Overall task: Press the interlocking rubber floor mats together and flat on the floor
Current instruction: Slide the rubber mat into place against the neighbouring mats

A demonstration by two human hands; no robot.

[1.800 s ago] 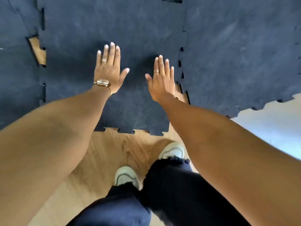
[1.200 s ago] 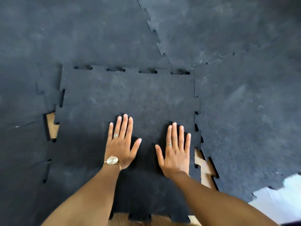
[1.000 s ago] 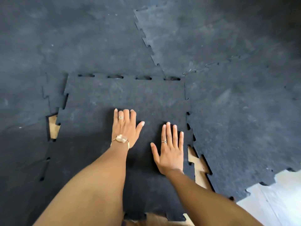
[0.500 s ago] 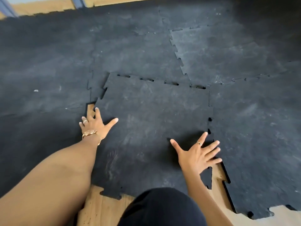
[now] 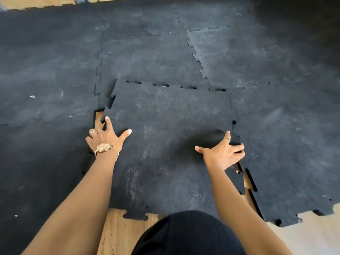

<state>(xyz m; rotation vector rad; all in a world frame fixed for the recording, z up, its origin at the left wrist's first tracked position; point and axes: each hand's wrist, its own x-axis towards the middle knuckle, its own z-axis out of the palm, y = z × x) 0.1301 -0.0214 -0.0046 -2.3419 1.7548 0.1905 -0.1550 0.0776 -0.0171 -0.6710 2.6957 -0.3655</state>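
Here, with the left hand (image 5: pixel 105 139) hooked over the left edge of the loose mat (image 5: pixel 171 140) and the right hand (image 5: pixel 223 153) curled over its right edge, it probably wants squaring so its tabs meet the neighbouring mats (image 5: pixel 285 144), closing the gaps that show wood floor (image 5: pixel 119 232), before pressing flat.

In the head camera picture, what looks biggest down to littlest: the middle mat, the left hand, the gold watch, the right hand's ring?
1. middle mat
2. left hand
3. gold watch
4. ring on the right hand
None look alike.
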